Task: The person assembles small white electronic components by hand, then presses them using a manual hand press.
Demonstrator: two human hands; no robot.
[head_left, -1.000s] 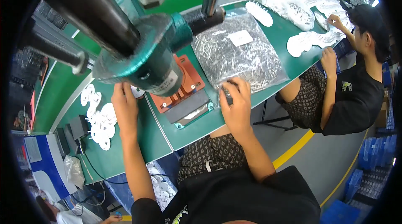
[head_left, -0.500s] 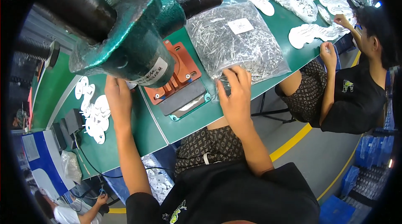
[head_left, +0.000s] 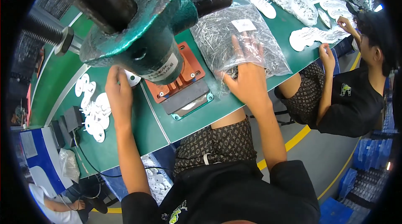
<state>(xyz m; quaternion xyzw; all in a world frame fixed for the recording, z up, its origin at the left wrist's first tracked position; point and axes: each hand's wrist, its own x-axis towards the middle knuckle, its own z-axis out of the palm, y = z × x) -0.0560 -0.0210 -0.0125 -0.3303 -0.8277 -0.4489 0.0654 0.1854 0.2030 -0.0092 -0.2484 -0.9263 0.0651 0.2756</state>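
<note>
My right hand reaches through the mouth of a clear plastic bag of thin silver metal pins. Its fingers, seen through the film, are stretched out and apart over the pins, with no pin visibly gripped. On the left, my left hand has its fingers curled beside the green press head, against the edge of a white disc with small holes. Some of its fingertips are hidden. Below the press head, an orange fixture block with screws is mounted behind a dark grey plate.
White discs with pins lie in a heap at left, near dark blocks and a cable. More discs fill a bin below the table edge. At right, a co-worker sits by rows of white parts and another bag.
My right hand has gone from the bag's near edge into the bag, its fingers now under the film. The left hand stays beside the press with its fingers more curled. The view has shifted slightly.
</note>
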